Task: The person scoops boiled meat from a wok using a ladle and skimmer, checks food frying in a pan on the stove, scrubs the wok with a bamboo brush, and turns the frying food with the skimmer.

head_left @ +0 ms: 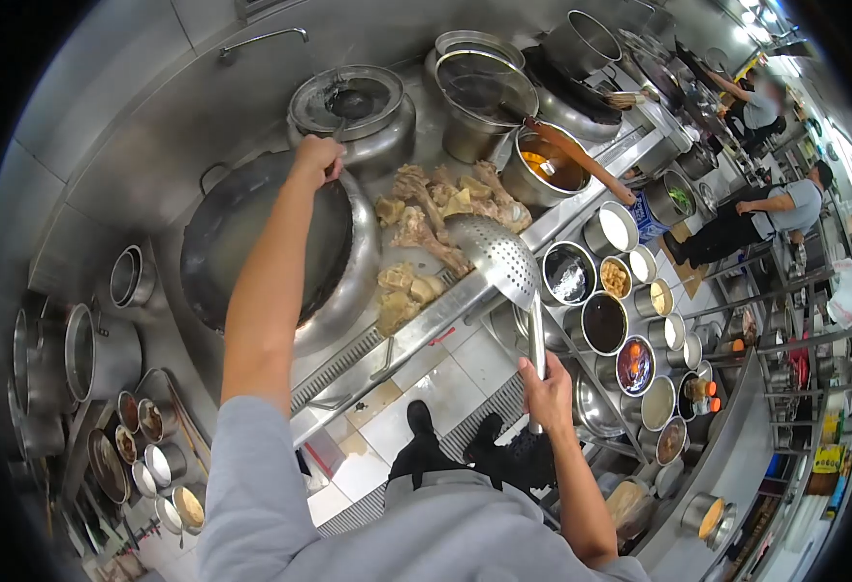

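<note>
The steel bench (445,312) carries a broad wok (203,272) at nine to ten o'clock, holding cloudy, pale liquid. At eleven, a squat round pot (387,136) stands under a tap, its contents hard to make out. A heap of meaty bones (416,228) lies near the centre, just towards twelve. Past it, at half past twelve, a mesh strainer (479,85) covers a tall pot (471,145); at half past one, another pot (525,190) holds amber liquid. The perforated skimmer (503,260) slants beside the bones, its handle running towards five. Of the hands, the right (548,390) wraps loosely round that handle; the left (319,160) is closed at the squat pot's near rim, seemingly on a thin handle, though its grip is partly hidden. Towards three, small round tins hold white (618,229), dark (604,322) and red (635,366) contents
</note>
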### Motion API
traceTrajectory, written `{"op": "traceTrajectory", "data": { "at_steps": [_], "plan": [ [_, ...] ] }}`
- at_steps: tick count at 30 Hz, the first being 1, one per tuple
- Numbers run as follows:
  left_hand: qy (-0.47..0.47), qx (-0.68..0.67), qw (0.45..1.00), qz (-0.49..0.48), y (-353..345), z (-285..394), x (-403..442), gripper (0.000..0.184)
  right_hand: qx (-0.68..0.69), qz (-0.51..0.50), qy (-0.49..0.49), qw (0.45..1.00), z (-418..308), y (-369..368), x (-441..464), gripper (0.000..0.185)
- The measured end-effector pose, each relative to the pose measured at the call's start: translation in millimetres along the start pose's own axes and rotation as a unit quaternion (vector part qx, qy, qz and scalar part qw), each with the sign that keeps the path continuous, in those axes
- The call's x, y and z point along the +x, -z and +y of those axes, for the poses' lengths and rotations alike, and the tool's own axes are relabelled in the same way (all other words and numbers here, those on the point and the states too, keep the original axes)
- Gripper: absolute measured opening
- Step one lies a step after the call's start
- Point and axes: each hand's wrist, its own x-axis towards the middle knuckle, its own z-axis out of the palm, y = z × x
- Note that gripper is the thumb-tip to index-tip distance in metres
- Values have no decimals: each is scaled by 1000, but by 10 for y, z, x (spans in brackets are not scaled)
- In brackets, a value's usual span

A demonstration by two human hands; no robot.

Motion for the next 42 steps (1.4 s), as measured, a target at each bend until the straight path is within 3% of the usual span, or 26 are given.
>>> {"op": "traceTrajectory", "data": {
  "at_steps": [4, 8, 10, 22, 31, 34, 36, 37, 39, 42],
  "plan": [
    [48, -120, 991, -27, 179, 162, -448, 10, 20, -13, -10, 1000, -55, 64, 106, 32],
    [81, -134, 987, -26, 442, 421, -995, 11, 41, -22, -8, 999, -249, 68, 166, 32],
    [47, -82, 995, -24, 534, 498, -1230, 11, 57, -34, -20, 998, -269, 51, 256, 34],
    [52, 89, 994, -26, 606, 526, -2035, 20, 75, -55, -20, 995, -298, 21, 466, 38],
    [21, 260, 965, -39, 501, 614, -2338, 17, 85, -68, -31, 994, -138, 82, 401, 33],
    [-9, 307, 949, -68, 505, 622, -2373, 19, 80, -69, -41, 994, -89, 80, 391, 31],
    [-135, 436, 889, -42, 476, 522, -2395, 21, 74, -65, -41, 994, -79, 71, 370, 32],
    [-136, 436, 889, -41, 449, 446, -2409, 21, 69, -61, -41, 995, -72, 70, 361, 32],
    [-312, 516, 797, 11, 363, 332, -2454, 25, 68, -60, -41, 995, -42, 65, 361, 33],
    [-240, 541, 805, 42, 230, 430, -2515, 26, 72, -61, -39, 995, -14, 82, 321, 33]
  ]
}}
